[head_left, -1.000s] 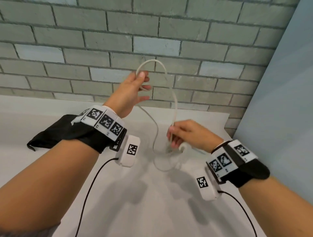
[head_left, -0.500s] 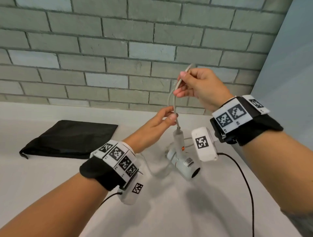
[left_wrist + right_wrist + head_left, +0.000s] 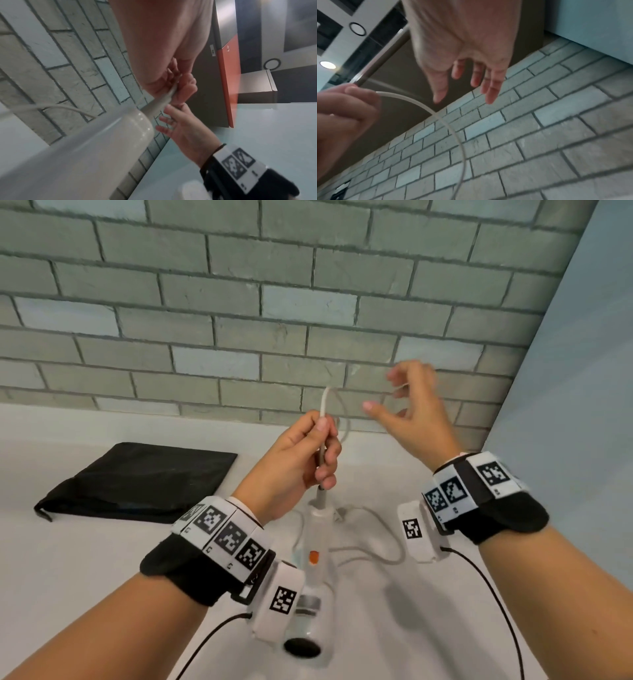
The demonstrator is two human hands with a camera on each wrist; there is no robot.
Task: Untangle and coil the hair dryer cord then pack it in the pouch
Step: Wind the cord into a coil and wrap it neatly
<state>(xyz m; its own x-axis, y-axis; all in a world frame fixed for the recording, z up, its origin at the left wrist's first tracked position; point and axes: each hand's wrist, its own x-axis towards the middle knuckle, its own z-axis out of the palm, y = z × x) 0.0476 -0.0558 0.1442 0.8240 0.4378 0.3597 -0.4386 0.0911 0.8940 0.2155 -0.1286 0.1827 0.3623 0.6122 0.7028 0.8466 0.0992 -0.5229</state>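
Note:
My left hand (image 3: 317, 455) grips the white cord (image 3: 323, 405) just above the handle of the white hair dryer (image 3: 317, 546), which hangs nozzle-down below it. The same grip shows in the left wrist view, where the left hand (image 3: 178, 86) holds the cord's grey strain relief (image 3: 159, 102) above the dryer's handle (image 3: 102, 142). My right hand (image 3: 407, 405) is open in the air to the right, fingers spread, touching nothing. In the right wrist view the right hand (image 3: 467, 86) hovers above the cord (image 3: 447, 124), which arcs away from the left hand (image 3: 347, 102). The black pouch (image 3: 144, 482) lies flat at the left.
Loose loops of cord (image 3: 373, 553) lie on the white counter (image 3: 85, 570) behind the dryer. A grey brick wall (image 3: 239, 320) closes the back, and a pale blue panel (image 3: 582, 405) stands at the right.
My right hand has let go of the cord and opened. My left hand has taken the cord in a fuller grip and lifted it, with the dryer hanging lower in view.

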